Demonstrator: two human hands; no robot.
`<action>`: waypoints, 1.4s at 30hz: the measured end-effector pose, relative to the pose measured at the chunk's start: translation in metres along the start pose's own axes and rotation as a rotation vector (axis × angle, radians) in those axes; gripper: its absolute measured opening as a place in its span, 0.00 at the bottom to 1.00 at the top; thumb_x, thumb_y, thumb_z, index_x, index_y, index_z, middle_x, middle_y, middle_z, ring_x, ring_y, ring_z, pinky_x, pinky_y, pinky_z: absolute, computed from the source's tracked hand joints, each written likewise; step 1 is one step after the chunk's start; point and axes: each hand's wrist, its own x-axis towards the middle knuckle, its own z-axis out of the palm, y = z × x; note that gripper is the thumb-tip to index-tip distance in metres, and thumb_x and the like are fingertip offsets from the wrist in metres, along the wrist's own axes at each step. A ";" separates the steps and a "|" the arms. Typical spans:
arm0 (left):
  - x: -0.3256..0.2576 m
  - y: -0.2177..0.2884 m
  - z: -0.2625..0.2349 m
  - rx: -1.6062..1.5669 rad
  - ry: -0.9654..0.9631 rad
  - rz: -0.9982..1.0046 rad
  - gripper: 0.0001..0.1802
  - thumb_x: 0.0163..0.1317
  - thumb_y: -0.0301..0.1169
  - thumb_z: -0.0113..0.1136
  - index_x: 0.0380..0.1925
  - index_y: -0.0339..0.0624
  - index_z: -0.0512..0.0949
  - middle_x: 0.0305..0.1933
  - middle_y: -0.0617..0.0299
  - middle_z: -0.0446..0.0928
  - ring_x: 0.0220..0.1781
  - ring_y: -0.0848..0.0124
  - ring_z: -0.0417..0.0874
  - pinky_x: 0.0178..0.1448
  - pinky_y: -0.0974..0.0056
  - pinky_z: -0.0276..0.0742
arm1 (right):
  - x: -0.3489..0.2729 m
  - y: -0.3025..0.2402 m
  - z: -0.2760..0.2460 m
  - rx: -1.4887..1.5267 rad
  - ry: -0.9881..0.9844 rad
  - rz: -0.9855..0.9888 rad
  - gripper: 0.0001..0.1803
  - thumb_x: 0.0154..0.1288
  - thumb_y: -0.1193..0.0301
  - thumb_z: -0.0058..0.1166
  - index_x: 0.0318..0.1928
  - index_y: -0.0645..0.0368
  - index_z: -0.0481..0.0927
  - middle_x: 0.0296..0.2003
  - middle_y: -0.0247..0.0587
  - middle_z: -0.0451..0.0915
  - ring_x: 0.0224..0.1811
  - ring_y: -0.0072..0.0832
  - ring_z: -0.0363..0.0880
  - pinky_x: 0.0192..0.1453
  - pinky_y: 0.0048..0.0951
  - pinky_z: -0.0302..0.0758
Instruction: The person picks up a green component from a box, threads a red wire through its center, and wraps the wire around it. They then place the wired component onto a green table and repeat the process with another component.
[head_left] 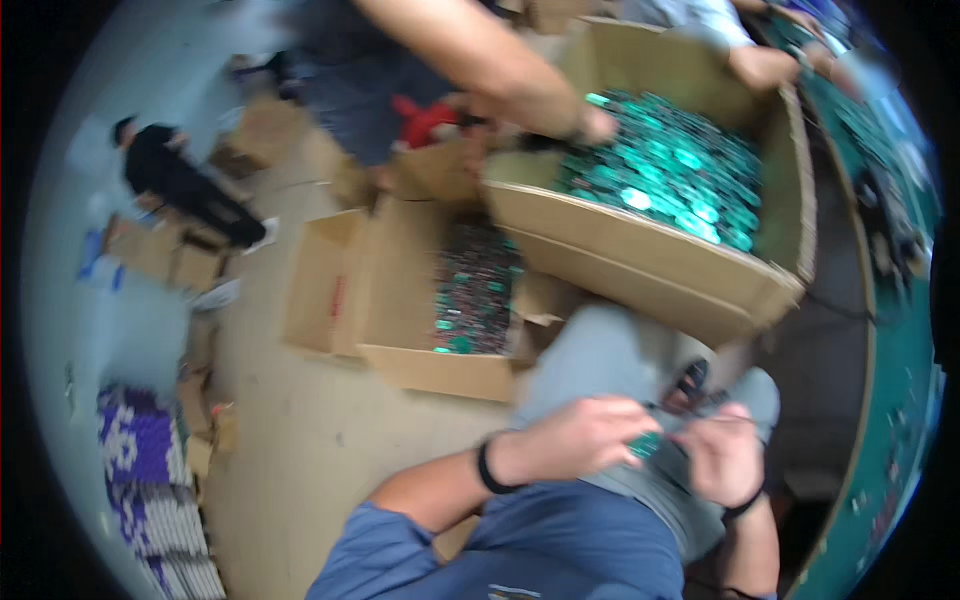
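Pinching a small green packet (645,445) between my left hand (585,435) and right hand (725,460), fingers closed on it over my lap. Beyond my fingertips, a cardboard box (650,270) brims with shiny green packets (670,170); another person's hand (590,122) reaches in.

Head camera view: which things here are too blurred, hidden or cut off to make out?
- Small green piece between the left hand and right hand: motion blur, fingers cover it; shape unclear.
- Green pieces in the tilted cardboard box: blurred, kind untellable.
- Another person's hand: arm cut off by the top edge.
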 end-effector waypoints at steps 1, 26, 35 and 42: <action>-0.004 -0.003 -0.003 -0.033 0.039 -0.071 0.26 0.53 0.33 0.76 0.53 0.39 0.81 0.45 0.52 0.83 0.46 0.55 0.86 0.51 0.55 0.83 | 0.006 -0.019 0.006 0.030 -0.066 -0.104 0.07 0.50 0.77 0.58 0.30 0.50 0.85 0.18 0.38 0.75 0.22 0.37 0.73 0.39 0.36 0.67; 0.089 -0.003 -0.099 -0.793 0.200 -0.437 0.23 0.68 0.22 0.66 0.61 0.37 0.72 0.51 0.54 0.85 0.41 0.77 0.84 0.50 0.69 0.84 | -0.041 0.014 0.017 0.433 0.050 0.168 0.07 0.75 0.70 0.54 0.41 0.56 0.84 0.29 0.42 0.84 0.33 0.45 0.83 0.45 0.37 0.76; 0.290 -0.058 -0.118 0.013 -0.154 -0.348 0.21 0.63 0.32 0.71 0.54 0.36 0.80 0.43 0.59 0.83 0.40 0.72 0.85 0.46 0.64 0.82 | -0.040 0.052 0.019 0.527 -0.035 0.304 0.07 0.75 0.69 0.53 0.43 0.55 0.83 0.31 0.45 0.84 0.34 0.50 0.83 0.46 0.45 0.78; 0.398 -0.146 -0.083 0.532 -0.317 -0.326 0.20 0.55 0.38 0.76 0.45 0.40 0.87 0.44 0.48 0.87 0.49 0.53 0.88 0.57 0.54 0.83 | -0.039 0.078 0.015 0.617 -0.002 0.353 0.08 0.75 0.70 0.52 0.44 0.56 0.84 0.34 0.43 0.86 0.35 0.47 0.84 0.48 0.41 0.79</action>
